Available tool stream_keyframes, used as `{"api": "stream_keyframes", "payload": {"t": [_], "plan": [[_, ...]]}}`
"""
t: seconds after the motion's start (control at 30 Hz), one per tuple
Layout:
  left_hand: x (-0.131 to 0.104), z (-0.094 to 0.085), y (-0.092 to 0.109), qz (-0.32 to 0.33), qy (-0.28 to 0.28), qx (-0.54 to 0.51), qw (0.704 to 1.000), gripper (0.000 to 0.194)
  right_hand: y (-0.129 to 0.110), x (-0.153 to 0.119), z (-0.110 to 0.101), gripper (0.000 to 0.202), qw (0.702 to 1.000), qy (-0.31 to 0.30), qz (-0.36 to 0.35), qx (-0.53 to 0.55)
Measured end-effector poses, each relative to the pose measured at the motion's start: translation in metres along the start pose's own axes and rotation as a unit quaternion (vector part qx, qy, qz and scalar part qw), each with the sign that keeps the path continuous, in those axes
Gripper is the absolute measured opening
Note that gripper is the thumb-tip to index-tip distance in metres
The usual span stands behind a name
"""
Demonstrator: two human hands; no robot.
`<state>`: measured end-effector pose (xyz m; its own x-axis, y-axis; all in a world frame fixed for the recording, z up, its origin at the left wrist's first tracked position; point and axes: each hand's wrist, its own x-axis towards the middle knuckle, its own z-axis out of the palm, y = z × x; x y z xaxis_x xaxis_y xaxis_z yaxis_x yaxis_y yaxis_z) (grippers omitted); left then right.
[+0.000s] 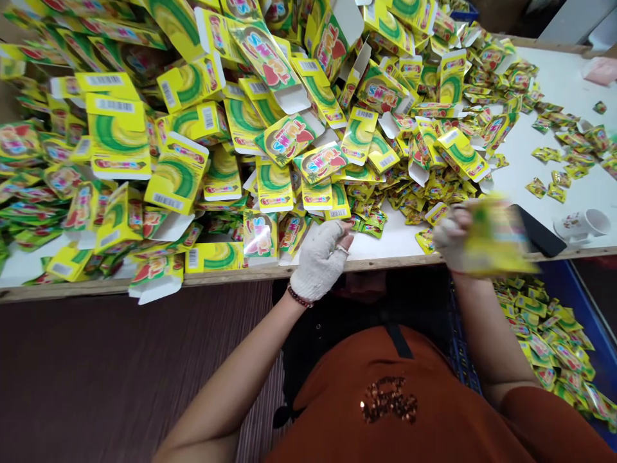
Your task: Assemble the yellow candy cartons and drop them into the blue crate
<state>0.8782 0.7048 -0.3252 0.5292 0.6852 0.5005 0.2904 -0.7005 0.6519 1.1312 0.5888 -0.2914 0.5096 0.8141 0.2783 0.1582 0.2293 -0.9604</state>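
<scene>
A yellow pack (499, 238) is held by the right hand (452, 239) above the front edge of the table (405, 238), just beside a black phone (537, 230). It is pinched at its left end by the fingers and extended to the right; because of blur, its exact long axis and facing cannot be told. The left hand (318, 260), covered in white knitted fabric, is placed at the table edge beside the piled cartons (120, 138); whether anything is gripped by it cannot be told. The cartons are rectangular, of glossy printed board, and are laid at mixed angles, several with white flaps raised. Small crimped sachets (371, 222) of shiny film are scattered among them.
</scene>
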Motion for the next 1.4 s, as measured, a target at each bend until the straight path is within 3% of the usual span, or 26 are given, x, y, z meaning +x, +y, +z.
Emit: {"api": "stream_keyframes", "payload": {"t": [0.1, 0.17, 0.23, 0.3, 0.37, 0.47, 0.57, 0.63, 0.7, 0.83, 0.97, 1.07, 1.2, 1.3, 1.4], "plan": [[0.006, 0.011, 0.001, 0.018, -0.084, 0.043, 0.995, 0.018, -0.014, 0.004, -0.021, 0.050, 0.998, 0.001, 0.009, 0.069], [0.015, 0.025, 0.007, 0.039, -0.151, 0.079, 0.985, 0.019, -0.013, 0.011, -0.012, 0.045, 0.997, -0.032, 0.031, 0.058], [0.024, 0.037, 0.017, 0.070, -0.212, 0.128, 0.966, 0.019, -0.002, 0.021, 0.011, 0.036, 0.995, -0.074, 0.038, -0.059], [0.028, 0.043, 0.028, 0.099, -0.250, 0.167, 0.948, 0.022, 0.015, 0.033, 0.035, 0.022, 0.960, -0.130, -0.002, -0.247], [0.027, 0.043, 0.037, 0.099, -0.276, 0.186, 0.938, 0.027, 0.030, 0.042, 0.054, 0.017, 0.900, -0.176, -0.032, -0.397], [0.020, 0.037, 0.043, 0.035, -0.308, 0.191, 0.931, 0.027, 0.041, 0.049, 0.068, 0.014, 0.843, -0.194, -0.005, -0.502], [0.018, 0.036, 0.040, -0.040, -0.271, 0.190, 0.943, 0.020, 0.039, 0.051, 0.075, 0.023, 0.822, -0.161, 0.050, -0.543], [0.022, 0.040, 0.036, -0.081, -0.237, 0.192, 0.949, 0.032, 0.035, 0.053, 0.078, 0.030, 0.808, -0.152, 0.078, -0.564], [0.029, 0.046, 0.033, -0.120, -0.240, 0.185, 0.946, 0.042, 0.034, 0.056, 0.080, 0.026, 0.799, -0.159, 0.090, -0.573], [0.036, 0.048, 0.026, -0.164, -0.270, 0.120, 0.941, 0.021, 0.039, 0.057, 0.071, 0.010, 0.813, -0.175, 0.089, -0.549], [0.028, 0.034, 0.019, -0.172, -0.190, 0.017, 0.966, 0.014, 0.041, 0.050, 0.068, 0.016, 0.824, -0.158, 0.078, -0.538], [0.021, 0.023, 0.019, -0.199, -0.127, -0.049, 0.970, 0.018, 0.036, 0.050, 0.081, 0.031, 0.804, -0.156, 0.082, -0.568], [0.018, 0.016, 0.023, -0.264, -0.078, -0.131, 0.953, 0.022, 0.030, 0.062, 0.098, 0.048, 0.777, -0.169, 0.120, -0.595], [0.016, 0.012, 0.022, -0.311, -0.062, -0.199, 0.927, 0.032, 0.032, 0.068, 0.091, 0.046, 0.789, -0.219, 0.130, -0.559], [0.014, 0.004, 0.016, -0.308, -0.044, -0.181, 0.933, 0.036, 0.032, 0.059, 0.070, 0.031, 0.816, -0.227, 0.130, -0.515]]}}
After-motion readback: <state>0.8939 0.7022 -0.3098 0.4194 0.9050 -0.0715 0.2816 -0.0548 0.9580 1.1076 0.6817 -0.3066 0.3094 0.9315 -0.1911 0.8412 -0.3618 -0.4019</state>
